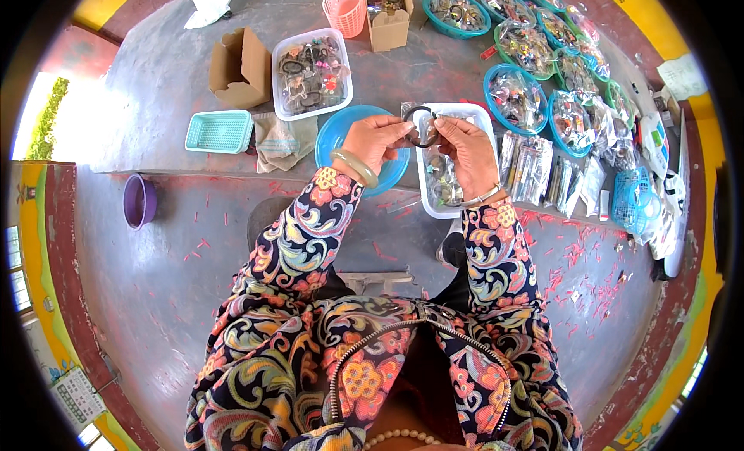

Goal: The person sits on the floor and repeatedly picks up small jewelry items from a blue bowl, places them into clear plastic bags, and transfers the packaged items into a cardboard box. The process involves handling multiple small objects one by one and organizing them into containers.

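Observation:
Both my hands are raised over the table edge, in front of me, with a black ring-shaped hair tie (pixel 411 135) stretched between them. My left hand (pixel 372 143) pinches its left side between thumb and fingertips. My right hand (pixel 471 153) pinches the right side the same way. Below the left hand sits a round blue basin (pixel 328 145). Under the right hand stands a white tray (pixel 487 116) of small items in clear wrapping, partly hidden by that hand.
A second white tray (pixel 348 60), a cardboard box (pixel 232 71), a mint basket (pixel 218 132) and a grey cloth (pixel 285 141) lie to the left. Several filled basins (pixel 515 101) and packets (pixel 527 164) crowd the right. A purple bucket (pixel 139 201) stands at the lower left.

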`<state>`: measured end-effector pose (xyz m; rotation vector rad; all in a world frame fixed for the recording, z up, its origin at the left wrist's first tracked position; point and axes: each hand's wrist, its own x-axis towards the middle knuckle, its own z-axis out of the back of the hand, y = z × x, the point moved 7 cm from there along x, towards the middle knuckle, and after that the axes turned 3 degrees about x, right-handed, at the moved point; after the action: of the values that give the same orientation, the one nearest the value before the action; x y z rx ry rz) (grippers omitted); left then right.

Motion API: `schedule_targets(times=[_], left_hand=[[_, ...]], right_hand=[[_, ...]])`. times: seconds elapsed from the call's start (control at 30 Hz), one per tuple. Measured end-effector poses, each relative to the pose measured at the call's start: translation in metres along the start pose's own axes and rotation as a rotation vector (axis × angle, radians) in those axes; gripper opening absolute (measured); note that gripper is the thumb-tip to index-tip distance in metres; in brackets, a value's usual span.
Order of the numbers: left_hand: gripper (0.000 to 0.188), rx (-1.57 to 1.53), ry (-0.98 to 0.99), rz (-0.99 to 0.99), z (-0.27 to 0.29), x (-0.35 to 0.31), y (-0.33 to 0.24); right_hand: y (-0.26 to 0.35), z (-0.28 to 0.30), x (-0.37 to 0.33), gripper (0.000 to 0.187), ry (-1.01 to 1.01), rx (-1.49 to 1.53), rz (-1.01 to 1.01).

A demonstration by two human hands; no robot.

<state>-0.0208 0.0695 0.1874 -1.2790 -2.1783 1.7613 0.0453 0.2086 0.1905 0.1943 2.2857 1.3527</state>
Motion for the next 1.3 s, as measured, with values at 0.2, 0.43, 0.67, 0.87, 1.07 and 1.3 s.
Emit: schedule_targets(times=[0.2,0.43,0.67,0.87,1.07,1.3], left_hand=[[0.016,-0.187,0.028,-0.023,0.000,0.006,0.009],[0.020,-0.255,0.037,-0.031,-0.005,0.004,0.008],[0.021,-0.216,-0.012,-0.061,-0.004,0.004,0.010],[0.022,-0.222,-0.022,-0.105,-0.001,0.007,0.009],[0.023,-0.194,-0.070,-0.092,-0.002,0.004,0.006],[0.022,-0.066,-0.126,-0.112,0.000,0.002,0.004]], right_hand=[[-0.005,0.003,0.002,0.016,-0.035,0.009,0.007],[-0.007,0.010,0.004,0.015,-0.097,0.021,0.049],[-0.004,0.005,0.003,0.012,-0.076,-0.053,0.079],[-0.005,-0.001,0.001,0.010,-0.042,-0.055,0.022],[-0.007,0.001,0.004,0.012,-0.056,0.040,0.009],[-0.007,0.003,0.003,0.015,-0.074,0.016,0.017]])
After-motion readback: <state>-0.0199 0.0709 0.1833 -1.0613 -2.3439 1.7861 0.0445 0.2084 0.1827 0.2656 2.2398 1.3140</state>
